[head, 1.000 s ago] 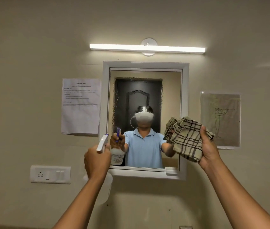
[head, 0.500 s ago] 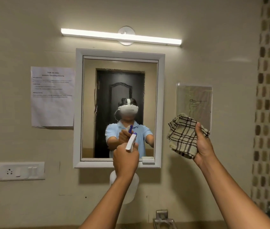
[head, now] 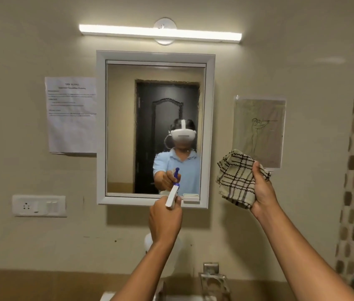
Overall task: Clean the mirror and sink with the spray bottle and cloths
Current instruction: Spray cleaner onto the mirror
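My left hand (head: 165, 222) grips the spray bottle (head: 171, 198), nozzle aimed at the mirror's (head: 156, 127) lower edge. My right hand (head: 262, 192) clutches the checked cloth (head: 236, 179), raised just right of the mirror frame.

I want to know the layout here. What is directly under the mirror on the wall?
Under the mirror is bare wall, then a metal fitting and a white sink edge. The left hand, holding the spray bottle, and its forearm cover the rest.
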Demonstrator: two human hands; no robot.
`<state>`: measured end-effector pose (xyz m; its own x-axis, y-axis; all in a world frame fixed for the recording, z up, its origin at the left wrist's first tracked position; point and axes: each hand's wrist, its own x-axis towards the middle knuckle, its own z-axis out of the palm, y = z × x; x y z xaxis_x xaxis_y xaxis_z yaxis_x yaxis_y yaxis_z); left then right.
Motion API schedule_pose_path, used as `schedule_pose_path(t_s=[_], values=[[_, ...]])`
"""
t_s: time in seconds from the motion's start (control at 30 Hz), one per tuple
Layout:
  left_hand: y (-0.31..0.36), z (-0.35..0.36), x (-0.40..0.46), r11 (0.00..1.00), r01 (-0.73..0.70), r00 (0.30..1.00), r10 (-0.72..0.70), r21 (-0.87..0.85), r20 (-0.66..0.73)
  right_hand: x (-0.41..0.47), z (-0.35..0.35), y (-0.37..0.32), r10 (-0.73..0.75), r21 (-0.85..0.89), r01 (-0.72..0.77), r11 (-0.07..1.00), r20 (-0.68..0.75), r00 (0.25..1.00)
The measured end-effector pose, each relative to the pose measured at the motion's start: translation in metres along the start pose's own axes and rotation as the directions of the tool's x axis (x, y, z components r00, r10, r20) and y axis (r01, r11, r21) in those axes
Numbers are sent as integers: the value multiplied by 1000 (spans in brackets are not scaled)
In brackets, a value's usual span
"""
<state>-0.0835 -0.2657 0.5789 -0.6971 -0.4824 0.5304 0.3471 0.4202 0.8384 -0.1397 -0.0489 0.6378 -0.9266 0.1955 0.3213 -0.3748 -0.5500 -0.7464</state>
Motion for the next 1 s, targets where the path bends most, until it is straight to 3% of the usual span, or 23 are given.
schedule_pose_path(t_s=[0.13, 0.3, 0.57, 0.8, 1.0], values=[[-17, -30, 3, 993, 65, 994, -56, 94, -95, -2, 14, 19, 56, 17, -57, 998, 50, 997], [-33, -78, 13, 989, 104, 972, -78, 103, -223, -8, 36, 47, 105, 7, -106, 994, 97, 990], [-54, -135, 37, 981, 172, 939, -137, 88, -315, -21, 65, 74, 127, -20, -126, 992, 109, 986], [-72, -131, 36, 986, 150, 968, -132, 72, -215, -30, 63, 74, 77, -32, -76, 997, 58, 995], [-69, -84, 26, 996, 58, 998, -58, 62, -9, -40, 43, 61, 24, -36, -26, 999, -56, 998]])
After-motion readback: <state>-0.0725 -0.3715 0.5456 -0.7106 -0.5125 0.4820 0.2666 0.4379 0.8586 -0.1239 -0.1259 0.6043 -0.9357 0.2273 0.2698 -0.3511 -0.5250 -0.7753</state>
